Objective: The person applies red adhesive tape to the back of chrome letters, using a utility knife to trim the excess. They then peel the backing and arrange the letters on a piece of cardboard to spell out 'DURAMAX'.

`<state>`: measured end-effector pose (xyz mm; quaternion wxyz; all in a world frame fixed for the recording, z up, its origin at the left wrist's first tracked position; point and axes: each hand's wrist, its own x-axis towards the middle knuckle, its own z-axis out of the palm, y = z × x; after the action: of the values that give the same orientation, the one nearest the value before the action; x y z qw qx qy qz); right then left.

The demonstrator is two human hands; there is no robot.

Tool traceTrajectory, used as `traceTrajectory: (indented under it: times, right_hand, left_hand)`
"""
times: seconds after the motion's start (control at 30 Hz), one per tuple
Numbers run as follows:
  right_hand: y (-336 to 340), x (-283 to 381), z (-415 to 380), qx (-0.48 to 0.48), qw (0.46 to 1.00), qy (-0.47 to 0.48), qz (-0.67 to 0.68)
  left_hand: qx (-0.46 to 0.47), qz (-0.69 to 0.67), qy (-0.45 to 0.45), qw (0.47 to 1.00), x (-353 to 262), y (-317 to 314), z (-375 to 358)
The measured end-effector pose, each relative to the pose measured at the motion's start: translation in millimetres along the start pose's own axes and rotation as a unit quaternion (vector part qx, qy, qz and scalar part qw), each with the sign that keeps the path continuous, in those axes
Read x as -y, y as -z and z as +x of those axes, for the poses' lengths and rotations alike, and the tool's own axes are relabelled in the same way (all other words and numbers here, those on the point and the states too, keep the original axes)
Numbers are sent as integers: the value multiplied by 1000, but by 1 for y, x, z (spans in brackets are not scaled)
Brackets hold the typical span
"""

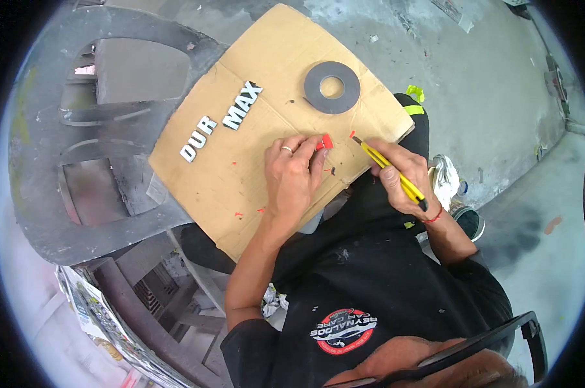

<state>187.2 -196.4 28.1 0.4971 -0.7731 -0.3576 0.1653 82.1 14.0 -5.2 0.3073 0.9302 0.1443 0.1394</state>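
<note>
My left hand [291,173] rests on a sheet of brown cardboard [266,58], fingers closed on a small red piece [327,141]. What shape the piece has under the fingers is hidden. In my right hand [404,178] is a yellow utility knife [396,171], its blade pointing up and left, with a red scrap [352,134] at the tip. Silver letters reading DUR [197,138] and MAX [243,105] lie left of my hands. A roll of dark grey tape [315,92] lies flat above them.
Small red scraps [239,214] dot the cardboard, which lies over my lap. At the left is a dusty grey panel with openings [40,161]. A dark tin [468,223] and a white crumpled cloth [445,174] are by my right arm. Folded newspapers [105,317] sit lower left.
</note>
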Motion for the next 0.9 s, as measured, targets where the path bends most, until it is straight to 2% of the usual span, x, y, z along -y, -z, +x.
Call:
traceTrajectory:
  times: [0.03, 0.13, 0.23, 0.27, 0.37, 0.57, 0.63, 0.9]
  right_hand:
    - [-2, -2, 0, 2, 1000, -2, -3]
    - [-14, -17, 1, -24, 991, 116, -64]
    - [-29, -20, -1, -62, 990, 96, -82]
    - [-34, -15, 5, -99, 985, 107, -87]
    - [-44, -22, 12, -110, 978, 146, -96]
    - [-46, -25, 4, -60, 975, 146, -156]
    - [-48, -23, 8, -81, 969, 179, -148]
    - [-45, -24, 12, -64, 970, 168, -162]
  left_hand:
    - [-1, -3, -16, 1000, 1, -2, -1]
    - [-30, -12, -21, 999, 1, -10, -4]
    - [-17, -27, -4, 999, 4, -12, -3]
    - [-18, -31, -2, 999, 4, -13, -3]
    - [-33, -18, -20, 999, 5, -12, -3]
    - [-36, -21, -20, 999, 7, -16, -4]
    - [-40, -27, -26, 998, 7, -15, -3]
    - [-37, -27, -32, 998, 6, -14, -1]
